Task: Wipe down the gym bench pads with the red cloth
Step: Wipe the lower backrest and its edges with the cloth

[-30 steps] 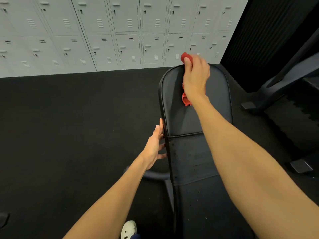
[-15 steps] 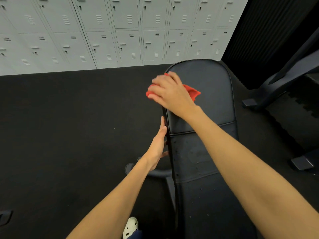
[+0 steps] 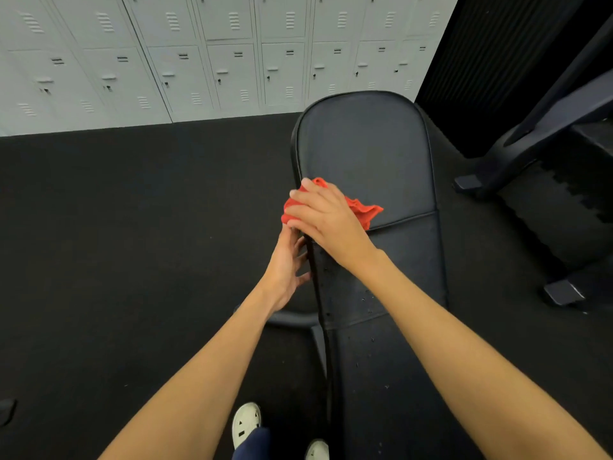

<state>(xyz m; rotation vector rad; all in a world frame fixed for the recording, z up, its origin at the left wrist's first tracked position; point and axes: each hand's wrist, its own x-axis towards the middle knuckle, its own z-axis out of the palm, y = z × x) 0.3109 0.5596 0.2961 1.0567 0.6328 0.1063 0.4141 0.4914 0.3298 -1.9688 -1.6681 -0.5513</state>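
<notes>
Red cloth [image 3: 363, 210], bunched under the right hand [image 3: 326, 220] at the left edge of the far pad [image 3: 365, 151], just above the seam with the near pad [image 3: 391, 277]. The fingers curve over the bunch and press it down. One loose corner trails right across the vinyl.

Left hand [image 3: 285, 270]: fingers straight, laid against the pad's left side just beneath the right hand, holding nothing. Probably bracing.

Step in hand looks like an edge pass. To do it well:
- Wrap the cloth over the rolled edge and into the seam.
- Keep pressure even and overlap the strokes.
- Gather in the trailing corner.
- Then cover the near pad, which shows pale specks.

Containers: grey lockers [image 3: 232, 61] along the wall. Every door in view is closed, so their contents are hidden.
</notes>
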